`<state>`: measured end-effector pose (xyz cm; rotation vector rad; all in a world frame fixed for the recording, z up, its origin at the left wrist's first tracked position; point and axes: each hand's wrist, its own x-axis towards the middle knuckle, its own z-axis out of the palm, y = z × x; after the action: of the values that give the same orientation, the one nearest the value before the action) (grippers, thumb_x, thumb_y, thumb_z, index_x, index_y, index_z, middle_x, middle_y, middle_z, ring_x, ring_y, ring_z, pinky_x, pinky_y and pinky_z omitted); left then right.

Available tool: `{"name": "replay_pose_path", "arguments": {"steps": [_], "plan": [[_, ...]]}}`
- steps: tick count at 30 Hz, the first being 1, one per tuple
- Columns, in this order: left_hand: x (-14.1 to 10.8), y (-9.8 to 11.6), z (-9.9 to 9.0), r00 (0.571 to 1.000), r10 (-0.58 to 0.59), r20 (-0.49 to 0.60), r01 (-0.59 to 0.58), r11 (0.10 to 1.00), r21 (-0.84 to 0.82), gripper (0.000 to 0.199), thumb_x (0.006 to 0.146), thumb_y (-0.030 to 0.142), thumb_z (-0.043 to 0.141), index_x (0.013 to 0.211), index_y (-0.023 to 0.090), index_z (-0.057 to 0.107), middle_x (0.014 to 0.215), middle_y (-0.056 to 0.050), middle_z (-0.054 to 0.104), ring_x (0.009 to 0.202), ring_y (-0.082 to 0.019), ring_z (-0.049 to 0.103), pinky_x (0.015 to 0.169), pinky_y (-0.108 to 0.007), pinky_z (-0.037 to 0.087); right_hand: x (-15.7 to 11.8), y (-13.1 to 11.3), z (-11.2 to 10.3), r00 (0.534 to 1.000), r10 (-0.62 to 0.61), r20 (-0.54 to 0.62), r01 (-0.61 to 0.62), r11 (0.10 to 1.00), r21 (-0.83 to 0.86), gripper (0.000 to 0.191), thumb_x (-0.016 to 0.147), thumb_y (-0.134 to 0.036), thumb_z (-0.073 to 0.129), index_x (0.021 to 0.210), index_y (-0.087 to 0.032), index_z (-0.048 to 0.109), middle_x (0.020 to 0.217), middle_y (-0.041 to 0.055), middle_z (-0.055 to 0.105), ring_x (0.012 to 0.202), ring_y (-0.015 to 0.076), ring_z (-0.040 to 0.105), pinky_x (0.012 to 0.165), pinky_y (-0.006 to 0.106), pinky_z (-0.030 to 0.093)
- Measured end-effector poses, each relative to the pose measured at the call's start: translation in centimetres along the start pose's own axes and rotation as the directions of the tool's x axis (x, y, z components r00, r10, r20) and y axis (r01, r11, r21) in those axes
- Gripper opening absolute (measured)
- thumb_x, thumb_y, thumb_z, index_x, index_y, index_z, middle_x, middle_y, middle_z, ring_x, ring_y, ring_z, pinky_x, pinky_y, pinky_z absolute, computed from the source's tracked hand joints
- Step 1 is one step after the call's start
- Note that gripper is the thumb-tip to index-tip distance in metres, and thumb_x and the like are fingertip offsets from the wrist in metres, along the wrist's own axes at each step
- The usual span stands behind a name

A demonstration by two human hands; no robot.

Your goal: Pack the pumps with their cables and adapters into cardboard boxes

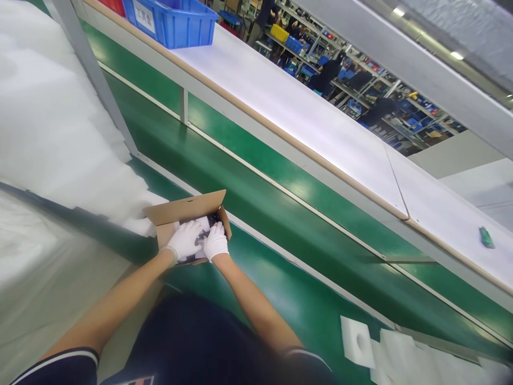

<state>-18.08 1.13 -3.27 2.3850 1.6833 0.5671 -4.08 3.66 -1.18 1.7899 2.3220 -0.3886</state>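
An open cardboard box [190, 207] rests on the green surface in front of me, its long lid flap raised on the far side. Both of my hands, in white gloves, reach inside it. My left hand [185, 240] lies over the contents on the left, fingers pointing right. Close beside it, my right hand [215, 241] has its fingers bent down at the box's right part. Between them shows a small grey and dark item [201, 238], too small to name. Something black [213, 219] and white packing pieces sit in the box. What the fingertips grip is hidden.
Stacked white foam sheets [60, 123] fill the left. White foam pieces [356, 341] lie at lower right. Beyond the green surface [272, 275], a long white bench [296, 107] carries a blue bin [176, 24] and a small green object [486, 237]. People work in the background.
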Motion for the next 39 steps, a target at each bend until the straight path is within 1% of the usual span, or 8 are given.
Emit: {"name": "replay_pose_path", "arguments": {"steps": [4, 8, 15, 19, 25, 28, 32, 39], "plan": [[0.0, 0.3, -0.3, 1.000, -0.014, 0.018, 0.013, 1.000, 0.013, 0.028, 0.075, 0.034, 0.059, 0.097, 0.016, 0.058, 0.099, -0.012, 0.058, 0.098, -0.031, 0.050, 0.083, -0.044, 0.040, -1.4, 0.4, -1.1, 0.999, -0.033, -0.001, 0.033, 0.999, -0.028, 0.067, 0.092, -0.025, 0.044, 0.145, 0.009, 0.020, 0.152, 0.0295, 0.010, 0.138, 0.0400, 0.021, 0.104, 0.049, 0.033], [0.1, 0.4, -0.2, 1.000, -0.012, 0.027, 0.011, 0.999, 0.039, 0.026, 0.078, 0.036, 0.057, 0.093, 0.016, 0.060, 0.098, -0.013, 0.057, 0.095, -0.030, 0.049, 0.079, -0.044, 0.039, -2.1, 0.7, -1.8, 0.991, -0.122, -0.058, 0.119, 0.991, -0.062, 0.060, 0.091, -0.027, 0.044, 0.138, 0.009, 0.036, 0.147, 0.0305, 0.026, 0.133, 0.0377, 0.030, 0.101, 0.048, 0.038], [0.1, 0.2, -0.1, 0.998, -0.021, 0.057, 0.017, 0.997, 0.079, 0.032, 0.076, 0.035, 0.057, 0.099, 0.012, 0.061, 0.098, -0.015, 0.057, 0.092, -0.031, 0.048, 0.074, -0.043, 0.038, 1.6, -0.5, -3.9, 0.932, -0.361, 0.023, 0.352, 0.890, -0.288, 0.073, 0.076, -0.039, 0.068, 0.139, -0.020, 0.037, 0.139, 0.0218, 0.033, 0.103, 0.0301, 0.050, 0.074, 0.040, 0.048], [0.0, 0.3, -0.4, 0.998, -0.029, 0.054, 0.025, 0.997, 0.070, 0.034, 0.079, 0.039, 0.055, 0.102, 0.014, 0.060, 0.099, -0.014, 0.058, 0.092, -0.030, 0.049, 0.074, -0.043, 0.038, 4.2, -0.4, -4.1, 0.899, -0.426, 0.099, 0.430, 0.822, -0.372, 0.036, 0.092, -0.025, 0.045, 0.128, -0.024, 0.048, 0.117, 0.0159, 0.049, 0.095, 0.0255, 0.054, 0.072, 0.039, 0.047], [-0.2, -0.1, 0.1, 0.998, -0.022, 0.061, 0.020, 1.000, 0.019, 0.035, 0.084, 0.045, 0.051, 0.099, 0.015, 0.061, 0.098, -0.013, 0.060, 0.095, -0.030, 0.050, 0.081, -0.045, 0.040, 5.2, 0.5, -3.7, 0.906, -0.415, 0.080, 0.414, 0.833, -0.367, 0.040, 0.094, -0.016, 0.032, 0.132, -0.023, 0.045, 0.119, 0.0167, 0.049, 0.098, 0.0266, 0.053, 0.069, 0.039, 0.049], [-0.2, -0.4, 0.5, 0.998, -0.004, 0.057, 0.005, 1.000, -0.010, 0.034, 0.084, 0.042, 0.053, 0.100, 0.013, 0.061, 0.103, -0.015, 0.060, 0.103, -0.031, 0.050, 0.089, -0.046, 0.040, 3.3, 1.2, -3.3, 0.906, -0.421, -0.037, 0.391, 0.869, -0.304, 0.042, 0.092, -0.018, 0.038, 0.134, -0.017, 0.045, 0.136, 0.0195, 0.040, 0.122, 0.0316, 0.041, 0.087, 0.045, 0.047], [-0.3, -0.4, 0.7, 1.000, 0.007, 0.029, -0.006, 0.999, -0.033, 0.036, 0.083, 0.038, 0.054, 0.108, 0.012, 0.060, 0.112, -0.017, 0.059, 0.111, -0.032, 0.050, 0.096, -0.047, 0.039, 0.1, 1.7, -1.8, 0.937, -0.312, -0.157, 0.295, 0.948, -0.124, 0.054, 0.089, -0.026, 0.047, 0.135, 0.001, 0.042, 0.147, 0.0254, 0.029, 0.139, 0.0346, 0.020, 0.110, 0.051, 0.027], [-0.1, -0.1, 1.7, 0.979, 0.203, -0.020, -0.204, 0.977, -0.060, 0.053, 0.080, 0.014, 0.047, 0.133, 0.008, 0.046, 0.140, -0.019, 0.043, 0.133, -0.030, 0.036, 0.108, -0.045, 0.034, -1.5, 0.4, -0.9, 0.992, -0.127, -0.026, 0.129, 0.982, 0.140, 0.057, 0.083, -0.025, 0.053, 0.133, 0.001, 0.046, 0.136, 0.0256, 0.047, 0.128, 0.0314, 0.043, 0.106, 0.044, 0.037]]}}
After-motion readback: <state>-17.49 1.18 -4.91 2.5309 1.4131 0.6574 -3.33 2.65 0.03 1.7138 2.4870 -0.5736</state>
